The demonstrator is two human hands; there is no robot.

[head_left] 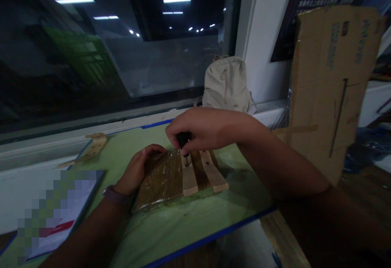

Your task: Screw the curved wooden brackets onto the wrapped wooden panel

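Closest in, the bench [171, 231] with its green top and blue edging bore one printed sheet [82, 196] at the left, its surface partly blurred into blocks, one red bar showing. Past it, the left hand [139, 168], one band [117, 195] about its wrist, lay against the left side of one brown wooden board [161, 182] under clear film, near the bench's middle; whether its fingers gripped I could not tell. Across the board's right part ran two pale wooden strips, the left strip [190, 182] and the right strip [216, 178]. The right hand [203, 131] was clamped on one black-handled screwdriver [184, 138], its shaft pointing down at a hole in the left strip; that hand and its forearm blocked the strips' far ends. Far left, one curved wooden piece [97, 143] lay near the bench's edge. One large cardboard sheet [330, 93] stood at the right, partly covering one dark poster [284, 40]. One pale backpack [227, 82] stood beyond the bench, before the dark window [165, 64].
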